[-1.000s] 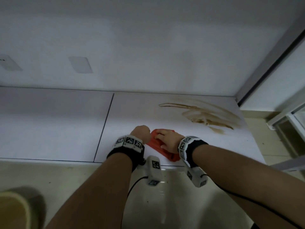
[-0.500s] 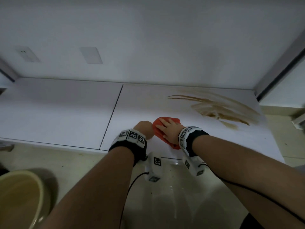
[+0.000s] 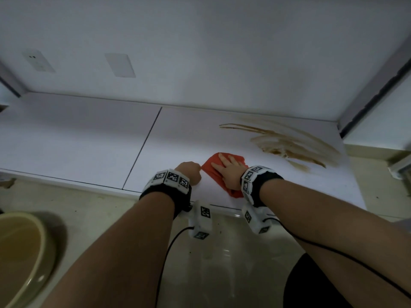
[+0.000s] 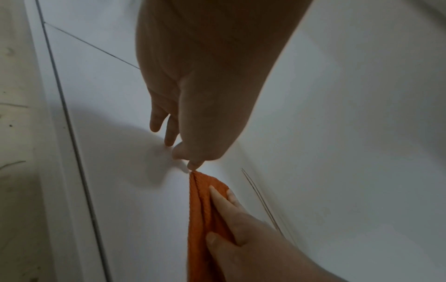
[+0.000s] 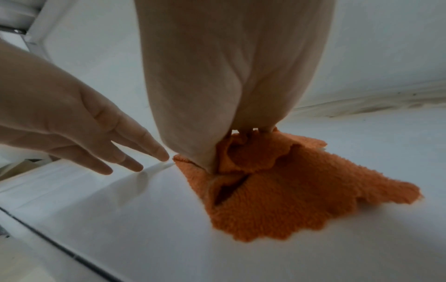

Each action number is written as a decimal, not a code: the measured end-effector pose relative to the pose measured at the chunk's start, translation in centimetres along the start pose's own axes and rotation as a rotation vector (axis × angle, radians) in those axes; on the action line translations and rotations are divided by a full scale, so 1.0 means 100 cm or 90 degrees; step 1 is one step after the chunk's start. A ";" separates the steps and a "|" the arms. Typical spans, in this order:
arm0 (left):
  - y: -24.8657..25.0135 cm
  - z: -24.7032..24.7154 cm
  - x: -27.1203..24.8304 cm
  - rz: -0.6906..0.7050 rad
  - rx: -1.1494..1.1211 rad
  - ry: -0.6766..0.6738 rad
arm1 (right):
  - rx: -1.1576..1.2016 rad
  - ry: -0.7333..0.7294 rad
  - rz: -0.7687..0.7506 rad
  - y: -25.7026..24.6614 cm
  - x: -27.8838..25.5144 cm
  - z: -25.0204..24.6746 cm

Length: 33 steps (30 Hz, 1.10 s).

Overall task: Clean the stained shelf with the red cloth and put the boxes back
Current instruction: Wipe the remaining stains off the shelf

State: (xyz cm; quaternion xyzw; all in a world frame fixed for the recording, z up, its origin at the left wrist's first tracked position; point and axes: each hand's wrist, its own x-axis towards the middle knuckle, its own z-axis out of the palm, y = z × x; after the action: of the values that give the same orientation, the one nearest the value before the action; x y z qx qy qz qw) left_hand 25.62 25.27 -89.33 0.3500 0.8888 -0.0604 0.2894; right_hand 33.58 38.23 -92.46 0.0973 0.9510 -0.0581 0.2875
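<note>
Red cloth flat under open-fingered right hand, left hand pinching its corner

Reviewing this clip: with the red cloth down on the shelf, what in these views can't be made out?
- Boxes: in no view, so their whereabouts are unknown.
- Red cloth: its underside and middle are covered by the right hand in the head and right wrist views.
- Left hand: the head view shows only its back; the left wrist view shows its fingertips at the cloth's corner, grip unclear.
- Stain: wet or dry is not visible.
- Basin: cut off by the head view's left edge.
</note>
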 end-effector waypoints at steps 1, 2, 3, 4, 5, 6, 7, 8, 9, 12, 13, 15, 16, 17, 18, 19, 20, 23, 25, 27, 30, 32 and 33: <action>0.004 0.001 0.000 0.006 -0.002 0.002 | 0.006 0.003 0.003 0.003 -0.003 0.001; 0.008 0.002 0.001 0.012 -0.003 0.007 | 0.018 0.008 0.009 0.007 -0.006 0.003; 0.013 0.002 0.001 0.017 0.000 0.011 | 0.034 0.015 0.017 0.011 -0.010 0.005; 0.020 0.002 0.002 0.022 0.008 0.011 | 0.052 0.018 0.025 0.016 -0.014 0.007; 0.026 0.002 0.002 0.025 0.015 0.010 | 0.067 0.015 0.032 0.021 -0.018 0.010; 0.032 0.003 0.002 0.021 0.023 0.005 | 0.079 0.009 0.038 0.026 -0.023 0.013; 0.038 0.002 0.002 0.018 0.028 0.001 | 0.085 0.007 0.041 0.030 -0.027 0.016; 0.045 0.000 0.001 0.016 0.037 -0.004 | 0.082 0.008 0.041 0.034 -0.031 0.018; 0.052 -0.001 0.000 0.018 0.048 -0.009 | 0.075 0.008 0.039 0.038 -0.036 0.020; 0.076 -0.012 0.000 0.056 0.071 0.015 | 0.022 0.013 0.035 0.049 -0.048 0.027; 0.084 -0.017 -0.001 0.072 0.067 0.041 | 0.002 0.024 0.028 0.053 -0.050 0.031; 0.099 -0.023 0.001 0.091 0.058 0.075 | -0.011 0.048 0.008 0.060 -0.050 0.038; 0.105 -0.024 0.002 0.098 0.064 0.085 | -0.009 0.053 -0.004 0.063 -0.050 0.040; 0.110 -0.024 0.003 0.100 0.077 0.087 | -0.005 0.051 -0.012 0.066 -0.050 0.042; 0.113 -0.022 0.004 0.097 0.100 0.077 | 0.003 0.042 -0.014 0.068 -0.051 0.044; 0.114 -0.018 0.006 0.095 0.117 0.065 | 0.015 0.032 -0.010 0.071 -0.052 0.045; 0.114 -0.014 0.008 0.090 0.122 0.053 | 0.027 0.025 -0.001 0.073 -0.054 0.045; 0.111 0.001 0.011 0.095 0.156 0.028 | 0.061 0.027 0.050 0.085 -0.060 0.046; 0.107 0.007 0.011 0.098 0.194 0.007 | 0.090 0.023 0.085 0.100 -0.066 0.046; 0.104 0.011 0.014 0.097 0.206 0.009 | 0.100 0.018 0.112 0.116 -0.075 0.048; 0.108 0.016 0.017 0.109 0.208 0.029 | 0.084 0.004 0.116 0.123 -0.088 0.056; 0.115 0.021 0.019 0.110 0.216 0.031 | 0.046 -0.011 0.085 0.114 -0.092 0.058; 0.118 0.023 0.018 0.106 0.218 0.029 | 0.026 -0.012 0.060 0.107 -0.092 0.059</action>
State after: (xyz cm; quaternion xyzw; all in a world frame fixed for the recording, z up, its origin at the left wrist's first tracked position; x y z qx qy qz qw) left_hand 33.41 34.43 -91.16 0.4677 0.8398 -0.1791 0.2095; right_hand 46.55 46.24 -92.77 0.1472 0.9414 -0.0649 0.2966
